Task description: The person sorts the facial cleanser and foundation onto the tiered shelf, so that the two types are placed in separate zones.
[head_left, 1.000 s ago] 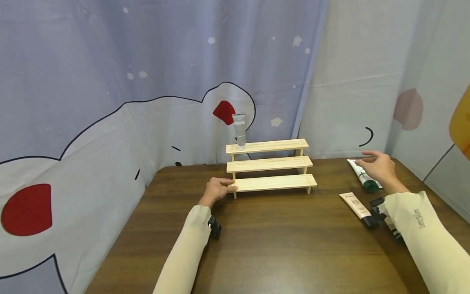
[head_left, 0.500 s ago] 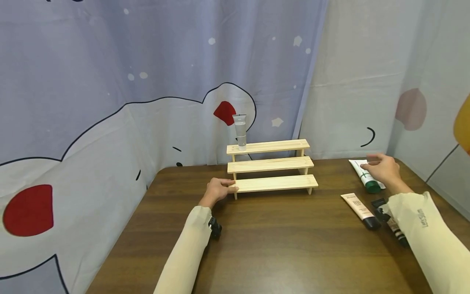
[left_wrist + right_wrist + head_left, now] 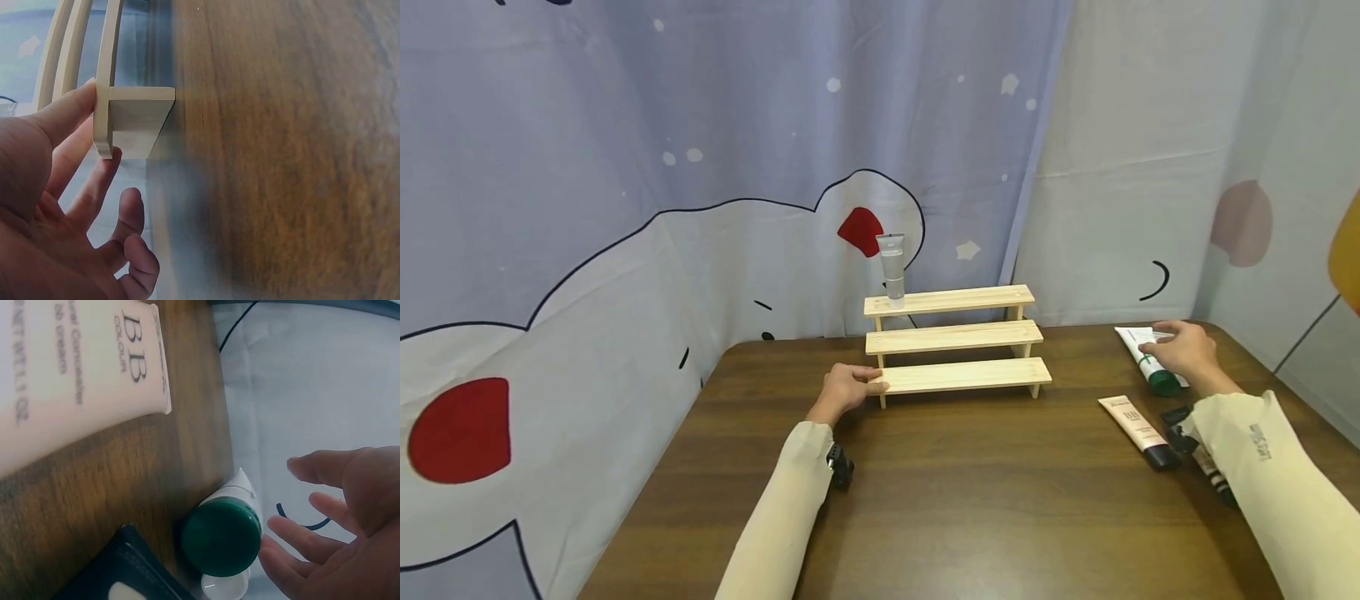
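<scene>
My left hand point(image 3: 844, 390) pinches the left end of the bottom step of a three-tier wooden display stand point(image 3: 962, 375). In the left wrist view its thumb lies on top of the plank point(image 3: 104, 119), with the other fingers at the end and below. At the far right, my right hand point(image 3: 1183, 354) hovers over a white tube with a green cap point(image 3: 1150, 360) lying on the table. The right wrist view shows its thumb and fingers spread apart, fingertips close beside the green cap point(image 3: 222, 537). A second white tube with a pale cap point(image 3: 225, 586) lies partly hidden beside it.
A grey tube point(image 3: 892, 265) stands upright on the stand's top step, at the left. A beige BB cream tube point(image 3: 1138, 429) with a black cap lies nearer me. Another dark-striped tube point(image 3: 1213, 477) is half hidden by the right sleeve. A patterned curtain point(image 3: 737, 267) hangs behind the table.
My right hand has lowered slightly toward the green-capped tube. My left hand keeps its pinch on the stand, and the view has shifted a little.
</scene>
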